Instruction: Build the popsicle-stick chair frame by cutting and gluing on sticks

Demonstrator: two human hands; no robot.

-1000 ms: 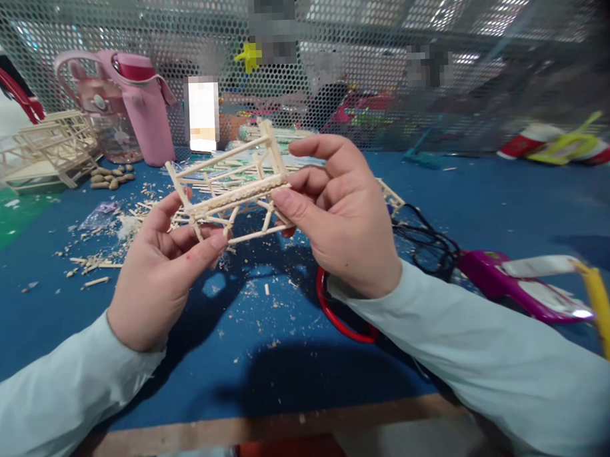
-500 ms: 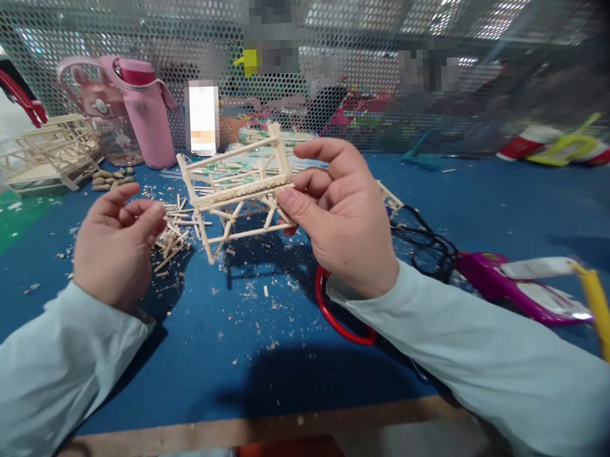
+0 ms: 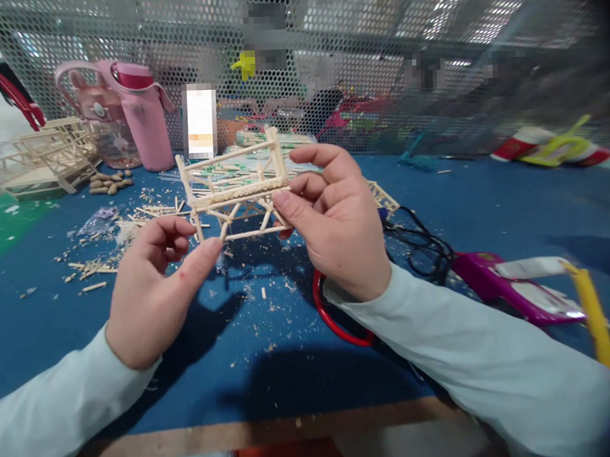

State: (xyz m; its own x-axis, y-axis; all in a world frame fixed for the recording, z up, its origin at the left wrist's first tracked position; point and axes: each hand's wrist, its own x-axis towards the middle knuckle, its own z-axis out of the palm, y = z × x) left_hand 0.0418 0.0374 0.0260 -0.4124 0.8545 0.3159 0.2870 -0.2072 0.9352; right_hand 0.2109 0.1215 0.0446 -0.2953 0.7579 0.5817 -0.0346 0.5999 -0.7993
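A small framework model [image 3: 241, 191] of thin wooden sticks is held up over the blue table, slightly tilted with its right end higher. My right hand [image 3: 341, 227] pinches its right end, thumb in front and fingers partly hidden behind. At the model's lower left corner is my left hand [image 3: 149, 284], thumb and fingers closed around the corner post. Behind my left hand lie loose cut sticks [image 3: 159, 210] and shavings.
A purple glue gun [image 3: 491, 282] with a black cable lies at right, near a red ring-shaped handle [image 3: 328, 314]. Pink bottles [image 3: 148, 120], peanuts [image 3: 110, 182] and a larger stick structure [image 3: 57, 154] stand back left. A perforated metal screen [image 3: 359, 66] closes off the back.
My left hand has moved right, from beside the model to its lower left corner, and taken hold there. My right hand keeps the model almost still.
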